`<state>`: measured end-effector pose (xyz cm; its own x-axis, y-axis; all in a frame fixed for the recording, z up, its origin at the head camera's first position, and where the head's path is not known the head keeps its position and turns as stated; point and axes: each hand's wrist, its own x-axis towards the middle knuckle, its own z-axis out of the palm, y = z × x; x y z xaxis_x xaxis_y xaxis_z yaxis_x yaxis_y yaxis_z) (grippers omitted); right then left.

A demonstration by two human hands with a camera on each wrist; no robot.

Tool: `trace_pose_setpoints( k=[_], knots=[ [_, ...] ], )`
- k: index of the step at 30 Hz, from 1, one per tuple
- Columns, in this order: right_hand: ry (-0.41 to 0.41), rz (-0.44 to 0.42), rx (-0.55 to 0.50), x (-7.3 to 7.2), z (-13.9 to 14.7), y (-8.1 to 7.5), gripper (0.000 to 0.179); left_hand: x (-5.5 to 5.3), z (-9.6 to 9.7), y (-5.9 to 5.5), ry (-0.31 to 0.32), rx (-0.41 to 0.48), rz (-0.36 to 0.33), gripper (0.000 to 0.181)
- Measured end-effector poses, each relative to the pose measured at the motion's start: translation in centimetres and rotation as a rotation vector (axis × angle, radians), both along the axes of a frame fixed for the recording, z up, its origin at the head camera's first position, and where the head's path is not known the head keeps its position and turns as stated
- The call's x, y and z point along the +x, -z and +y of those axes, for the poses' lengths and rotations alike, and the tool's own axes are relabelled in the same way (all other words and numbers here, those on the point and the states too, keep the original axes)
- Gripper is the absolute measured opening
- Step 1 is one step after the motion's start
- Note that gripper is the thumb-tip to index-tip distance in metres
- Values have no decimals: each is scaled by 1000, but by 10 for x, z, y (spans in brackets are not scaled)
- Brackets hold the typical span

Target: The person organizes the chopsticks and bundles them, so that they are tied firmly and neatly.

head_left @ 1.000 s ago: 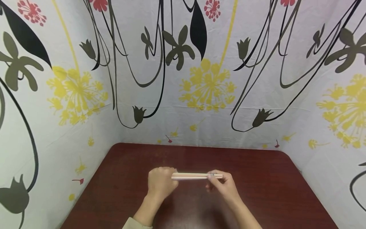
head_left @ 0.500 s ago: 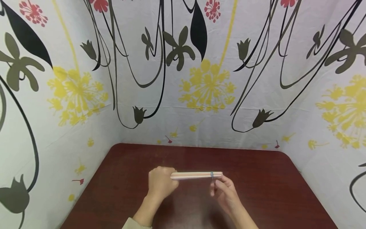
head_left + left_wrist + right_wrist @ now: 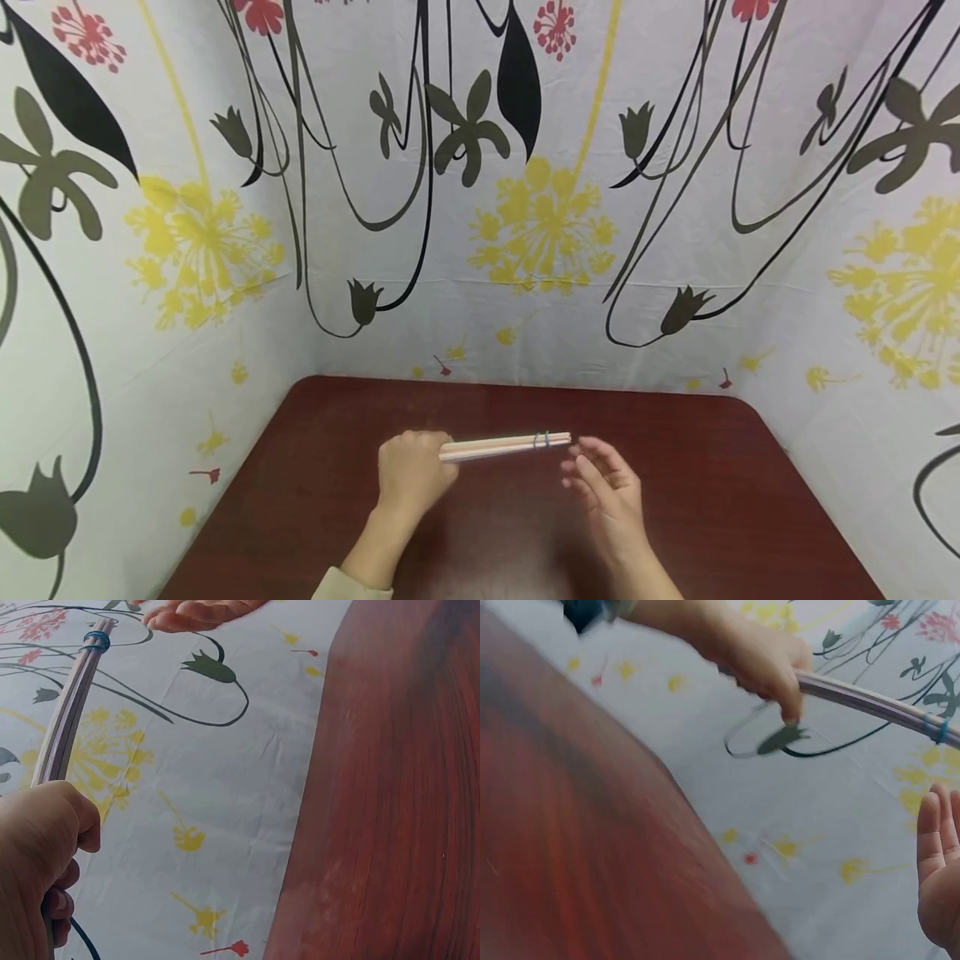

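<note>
In the head view my left hand [image 3: 415, 477] grips one end of a bundle of pale chopsticks [image 3: 487, 447] above the table. The bundle points right, its free end slightly raised. A blue rubber band [image 3: 94, 642] is wound around the chopsticks near that end, as the left wrist view shows. My right hand [image 3: 613, 498] is just beyond the tip, apart from it, with fingers loosely bent and nothing in them. In the right wrist view its fingers [image 3: 930, 825] extend below the banded end. The gripped end is hidden inside my left fist.
A dark red-brown wooden table [image 3: 495, 542] with rounded far corners lies under both hands. Pale cloth [image 3: 480, 342] printed with flowers, stems and leaves rises behind the table and along both sides.
My right hand has let go of the banded end and drawn away to the right. The bundle, in my left hand, has moved slightly left and its free end has risen.
</note>
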<state>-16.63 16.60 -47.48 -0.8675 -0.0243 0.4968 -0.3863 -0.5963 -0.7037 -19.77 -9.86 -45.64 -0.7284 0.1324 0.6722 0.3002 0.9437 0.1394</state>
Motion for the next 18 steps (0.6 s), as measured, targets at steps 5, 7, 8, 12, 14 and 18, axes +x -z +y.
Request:
trace_pose_setpoints(
  k=[5, 7, 8, 12, 14, 18],
  knots=[
    [236, 147, 392, -7, 12, -14, 30, 0, -2, 0, 7, -29, 14, 24],
    [262, 161, 520, -8, 15, -18, 29, 1, -2, 1, 13, -40, 18, 22],
    [270, 170, 573, -9, 16, -20, 29, 1, -2, 2, 18, -47, 21, 21],
    [235, 236, 693, -13, 17, -23, 26, 1, 2, 5, 55, -80, 51, 21],
    [247, 304, 753, -15, 14, -23, 26, 2, 7, 5, 73, -111, 71, 20],
    [281, 350, 856, -15, 4, -24, 27, 5, 16, 5, 80, -167, 85, 18]
  ],
)
